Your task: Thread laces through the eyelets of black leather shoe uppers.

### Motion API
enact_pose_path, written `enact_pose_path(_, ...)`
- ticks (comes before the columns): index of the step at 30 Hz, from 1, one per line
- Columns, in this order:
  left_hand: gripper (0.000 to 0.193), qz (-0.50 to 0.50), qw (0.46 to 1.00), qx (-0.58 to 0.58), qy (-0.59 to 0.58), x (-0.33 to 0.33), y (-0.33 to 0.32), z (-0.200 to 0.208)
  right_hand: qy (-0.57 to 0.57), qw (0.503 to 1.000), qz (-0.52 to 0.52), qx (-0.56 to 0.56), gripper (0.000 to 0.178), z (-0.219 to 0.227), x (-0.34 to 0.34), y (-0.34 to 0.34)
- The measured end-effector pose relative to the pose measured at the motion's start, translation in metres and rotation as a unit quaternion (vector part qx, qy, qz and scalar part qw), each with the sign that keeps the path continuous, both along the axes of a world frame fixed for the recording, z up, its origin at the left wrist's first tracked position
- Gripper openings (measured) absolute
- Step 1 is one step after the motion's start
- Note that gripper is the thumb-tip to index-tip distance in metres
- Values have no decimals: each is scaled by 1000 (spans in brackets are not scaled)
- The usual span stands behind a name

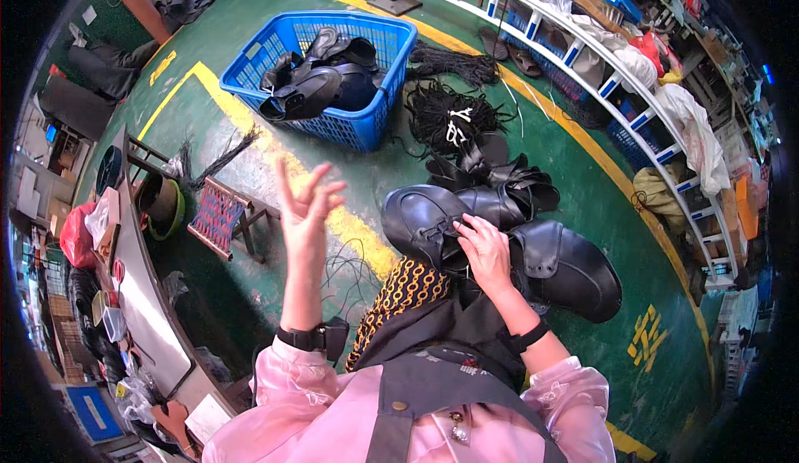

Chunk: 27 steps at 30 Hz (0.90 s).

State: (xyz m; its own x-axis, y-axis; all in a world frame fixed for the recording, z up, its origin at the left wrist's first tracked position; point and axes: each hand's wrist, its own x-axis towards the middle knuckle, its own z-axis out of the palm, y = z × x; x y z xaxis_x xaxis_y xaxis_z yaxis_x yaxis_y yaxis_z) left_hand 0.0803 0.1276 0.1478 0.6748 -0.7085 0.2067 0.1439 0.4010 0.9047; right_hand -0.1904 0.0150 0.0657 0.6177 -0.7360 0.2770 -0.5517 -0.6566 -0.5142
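My left hand (308, 205) is raised in the air to the left, fingers spread, with no thing visible in it. A black leather shoe (414, 217) lies over my lap, its toe pointing away to the left. My right hand (487, 252) is closed at the shoe's opening, its fingertips on the lacing flap beside a small lace bow (449, 223). Whether the fingers also pinch a lace end is hidden. Just right of that hand rests another black shoe (578, 272), with eyelets and no lace visible. More black shoe uppers (520, 184) are heaped beyond.
A blue plastic basket (370, 126) of black shoes stands ahead on the green floor. Bundles of black laces (449, 118) lie beside it. At left are a small woven stool (220, 217) and a cluttered table (154, 313). A white railing (574, 34) curves along the right.
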Motion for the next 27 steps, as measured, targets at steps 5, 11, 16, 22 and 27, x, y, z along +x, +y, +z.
enact_pose_path(5,39,-57,973,222,11,-67,1,-66,-21,1000,-19,11,28,0,5,0)
enact_pose_path(11,54,-19,834,225,-503,-122,-25,-49,-60,998,-28,-14,25,3,8,3)
enact_pose_path(16,59,-29,881,217,-420,-105,-16,-59,-224,948,-188,123,25,-6,-4,-18)
enact_pose_path(22,38,-70,872,228,-428,-107,-9,-60,-294,921,-207,148,29,-6,1,-8)
enact_pose_path(27,14,-128,856,228,-445,-103,-1,-38,-272,931,-183,160,29,-2,0,-7)
